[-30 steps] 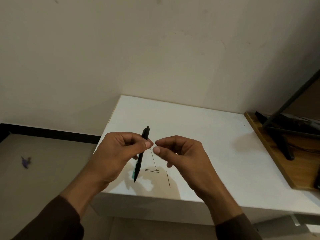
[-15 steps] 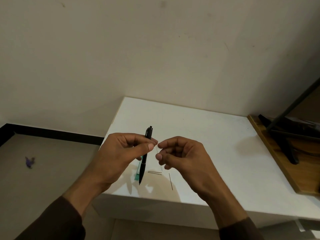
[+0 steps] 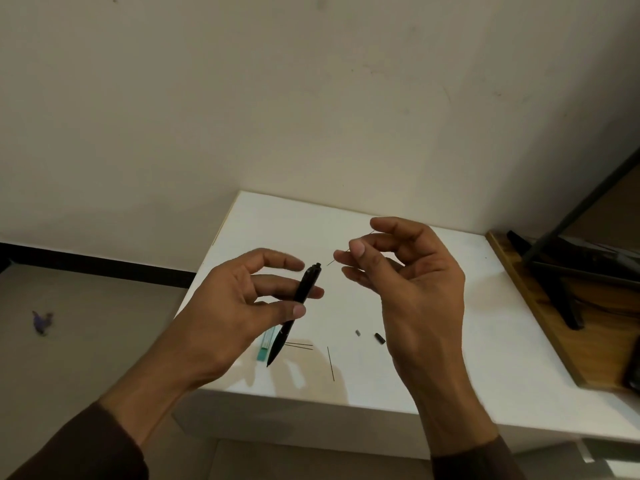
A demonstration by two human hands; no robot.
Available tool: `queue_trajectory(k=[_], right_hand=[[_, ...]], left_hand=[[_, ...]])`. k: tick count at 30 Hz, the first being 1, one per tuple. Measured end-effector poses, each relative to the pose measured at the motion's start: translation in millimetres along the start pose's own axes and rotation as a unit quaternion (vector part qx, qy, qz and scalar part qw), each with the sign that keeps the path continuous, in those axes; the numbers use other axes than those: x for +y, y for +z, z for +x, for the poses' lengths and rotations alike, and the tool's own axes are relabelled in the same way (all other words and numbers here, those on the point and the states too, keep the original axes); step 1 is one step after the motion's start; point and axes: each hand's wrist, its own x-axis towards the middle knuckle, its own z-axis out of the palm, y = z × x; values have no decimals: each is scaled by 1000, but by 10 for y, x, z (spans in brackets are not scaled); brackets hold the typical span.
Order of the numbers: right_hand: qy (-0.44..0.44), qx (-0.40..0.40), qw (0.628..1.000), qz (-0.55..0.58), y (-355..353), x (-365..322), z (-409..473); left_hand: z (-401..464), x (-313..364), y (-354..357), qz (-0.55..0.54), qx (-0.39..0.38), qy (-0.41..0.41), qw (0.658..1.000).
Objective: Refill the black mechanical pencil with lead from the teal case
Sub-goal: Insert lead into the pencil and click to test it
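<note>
My left hand [image 3: 239, 306] holds the black mechanical pencil [image 3: 294, 311] between thumb and fingers, tip down, its open back end pointing up and right. My right hand [image 3: 408, 282] pinches a thin lead [image 3: 337, 258] between thumb and forefinger, its free end just right of the pencil's back end, apart from it. The teal case [image 3: 266, 348] lies on the white table [image 3: 433, 358] behind the pencil's tip. Three loose leads [image 3: 330, 363] lie on the table near the case. A small black cap [image 3: 379, 338] and a tiny grey piece [image 3: 357, 332] lie by my right wrist.
A wooden board [image 3: 540, 323] with black metal legs stands at the table's right edge. The table's front edge is close below my hands. A wall rises behind the table; a purple scrap [image 3: 41, 322] lies on the floor at left.
My hands have moved apart. The right hand rose up and right with the lead; the left hand tilted the pencil and loosened its fingers. The cap and grey piece came into sight.
</note>
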Motion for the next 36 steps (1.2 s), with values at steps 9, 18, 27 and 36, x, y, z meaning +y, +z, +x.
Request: queue_trajectory(k=[9, 18, 27, 36], right_hand=[[-10, 17, 1000, -3, 26, 5, -1], [-11, 7, 1000, -11, 35, -3, -5], [-21, 15, 1000, -9, 39, -15, -5], [-19, 9, 999, -30, 34, -8, -10]], left_hand=[[-32, 59, 1, -2, -6, 43, 999], [-37, 77, -1, 11, 3, 41, 999], [-33, 50, -21, 15, -4, 34, 999], [-36, 55, -15, 17, 4, 31, 999]])
